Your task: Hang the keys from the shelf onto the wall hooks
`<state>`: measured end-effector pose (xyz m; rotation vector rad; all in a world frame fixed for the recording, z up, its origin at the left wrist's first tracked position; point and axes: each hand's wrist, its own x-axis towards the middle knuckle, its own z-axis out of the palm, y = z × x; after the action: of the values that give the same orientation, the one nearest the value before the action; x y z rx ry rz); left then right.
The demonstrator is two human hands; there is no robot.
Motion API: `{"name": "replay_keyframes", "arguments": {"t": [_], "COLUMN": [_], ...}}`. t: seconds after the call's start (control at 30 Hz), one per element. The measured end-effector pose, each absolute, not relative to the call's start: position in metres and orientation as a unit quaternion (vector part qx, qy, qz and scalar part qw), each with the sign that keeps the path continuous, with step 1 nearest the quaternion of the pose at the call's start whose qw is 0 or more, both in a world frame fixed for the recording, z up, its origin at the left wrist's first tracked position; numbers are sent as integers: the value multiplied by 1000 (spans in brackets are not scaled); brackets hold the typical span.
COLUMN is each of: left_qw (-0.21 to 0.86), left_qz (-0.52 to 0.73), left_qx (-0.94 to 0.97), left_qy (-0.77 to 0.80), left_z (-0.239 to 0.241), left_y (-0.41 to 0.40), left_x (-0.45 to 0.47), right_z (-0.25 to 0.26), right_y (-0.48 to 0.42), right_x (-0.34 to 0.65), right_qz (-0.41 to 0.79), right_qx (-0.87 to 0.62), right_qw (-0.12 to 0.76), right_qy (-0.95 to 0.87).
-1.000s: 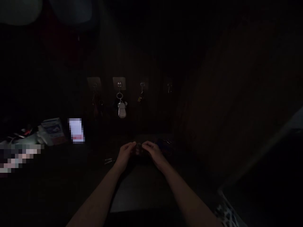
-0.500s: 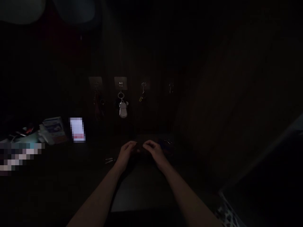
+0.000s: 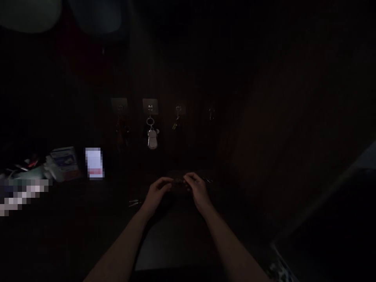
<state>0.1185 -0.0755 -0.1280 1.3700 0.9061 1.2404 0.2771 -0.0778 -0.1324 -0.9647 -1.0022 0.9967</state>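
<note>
Left hand [image 3: 158,192] and right hand [image 3: 199,191] meet over a small dark object [image 3: 178,182] on a dim counter [image 3: 176,250], fingers [image 3: 190,179] curled inward; the gloom hides whether they clamp it. Thin metal pieces [image 3: 134,203] lie near the left hand. Far left, a pale printed carton [image 3: 63,164] stands closed to view, contents unseen. Beyond, a white key fob [image 3: 152,139] hangs from a wall hook [image 3: 150,111].

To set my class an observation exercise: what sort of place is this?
Probably a dim home entryway: keys and a white fob hang from wall hooks, and a box sits nearby.
</note>
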Motion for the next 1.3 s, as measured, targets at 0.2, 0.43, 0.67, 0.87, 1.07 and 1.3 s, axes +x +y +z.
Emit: {"name": "replay_keyframes", "arguments": {"t": [0.2, 0.43, 0.67, 0.87, 1.07, 1.3], "left_qw": [503, 458, 381, 366, 368, 369], "left_qz": [546, 607, 655, 655, 666, 674], "left_qx": [536, 497, 483, 476, 461, 451], "left_qy": [401, 419, 439, 458, 457, 453], "left_z": [-125, -132, -135, -138, -144, -138], "left_y": [-73, -66, -61, -58, -53, -59], "left_x": [117, 113, 106, 104, 104, 105], "right_z": [-129, -99, -46, -4, 31, 61], "right_y": [-75, -64, -46, -21, 1, 22], "right_x": [283, 291, 296, 295, 284, 278], "right_qz": [416, 344, 276, 251, 243, 234], "right_qx": [-445, -460, -462, -444, -427, -451], "right_qw": [655, 646, 670, 699, 718, 712], "right_qy": [-447, -503, -511, -501, -493, -486]}}
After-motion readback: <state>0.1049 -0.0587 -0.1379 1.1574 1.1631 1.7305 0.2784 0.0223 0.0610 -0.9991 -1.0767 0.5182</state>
